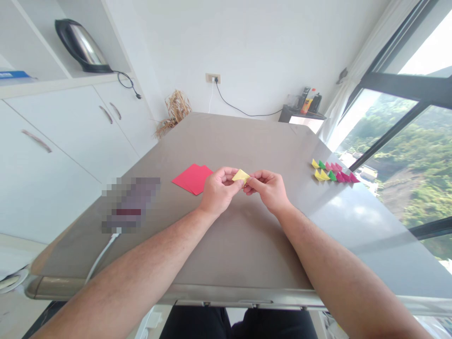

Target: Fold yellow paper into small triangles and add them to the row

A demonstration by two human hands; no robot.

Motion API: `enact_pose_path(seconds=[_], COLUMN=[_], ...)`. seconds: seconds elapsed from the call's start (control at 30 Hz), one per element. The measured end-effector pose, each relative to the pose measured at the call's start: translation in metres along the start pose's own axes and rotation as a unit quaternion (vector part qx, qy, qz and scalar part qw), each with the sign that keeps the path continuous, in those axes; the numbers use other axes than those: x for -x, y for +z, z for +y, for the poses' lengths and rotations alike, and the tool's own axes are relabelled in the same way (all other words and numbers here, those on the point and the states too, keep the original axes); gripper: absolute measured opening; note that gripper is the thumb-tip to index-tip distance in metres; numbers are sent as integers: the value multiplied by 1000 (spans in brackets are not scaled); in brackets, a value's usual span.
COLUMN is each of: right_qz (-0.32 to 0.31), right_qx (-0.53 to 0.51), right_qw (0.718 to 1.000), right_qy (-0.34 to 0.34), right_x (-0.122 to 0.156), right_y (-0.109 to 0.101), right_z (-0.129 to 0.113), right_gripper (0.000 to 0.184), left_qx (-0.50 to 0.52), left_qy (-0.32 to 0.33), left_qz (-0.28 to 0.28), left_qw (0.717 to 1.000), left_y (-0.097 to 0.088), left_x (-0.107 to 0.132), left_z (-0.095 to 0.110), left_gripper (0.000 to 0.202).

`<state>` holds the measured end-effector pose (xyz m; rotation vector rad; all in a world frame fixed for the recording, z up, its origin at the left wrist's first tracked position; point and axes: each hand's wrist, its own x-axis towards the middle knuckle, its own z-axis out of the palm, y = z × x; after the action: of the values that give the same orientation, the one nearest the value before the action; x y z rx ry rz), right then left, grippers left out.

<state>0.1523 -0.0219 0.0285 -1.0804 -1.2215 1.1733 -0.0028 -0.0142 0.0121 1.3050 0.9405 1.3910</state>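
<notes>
A small folded piece of yellow paper is pinched between my two hands above the middle of the table. My left hand grips its left side with thumb and fingers. On the other side, my right hand has its thumb and fingertips closed on the right corner. Fingers cover part of the folds. Just left of my left hand lie red paper sheets, flat and overlapping.
Two rows of small folded paper pieces, yellow, green and pink, stand near the table's right edge. A blurred, phone-like object with a white cable lies at left. The grey table reaches toward the wall.
</notes>
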Motion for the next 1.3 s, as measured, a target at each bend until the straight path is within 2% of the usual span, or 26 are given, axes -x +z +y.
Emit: enact_pose_path(seconds=[0.17,0.43,0.8,1.0,1.3], right_qz=[-1,13,6,-31,-44], right_qx=[-17,-35,-51,-43,-40], right_qw=[1000,999,998,999,998], right_qy=[1,7,23,13,7], right_x=[0,-1,-2,-3,-4], right_y=[0,-1,-1,-3,-2], right_z=[0,0,2,4,6], right_gripper=[16,18,18,22,28], left_qx=[16,35,30,18,-7], left_qy=[-2,-93,-57,-48,-33], left_qz=[-2,-37,-41,-44,-41], left_qw=[1000,994,997,998,999], left_y=[0,-1,0,2,3], left_x=[-1,-1,-1,0,1], left_z=[-1,5,0,4,2], left_gripper=[37,29,26,25,24])
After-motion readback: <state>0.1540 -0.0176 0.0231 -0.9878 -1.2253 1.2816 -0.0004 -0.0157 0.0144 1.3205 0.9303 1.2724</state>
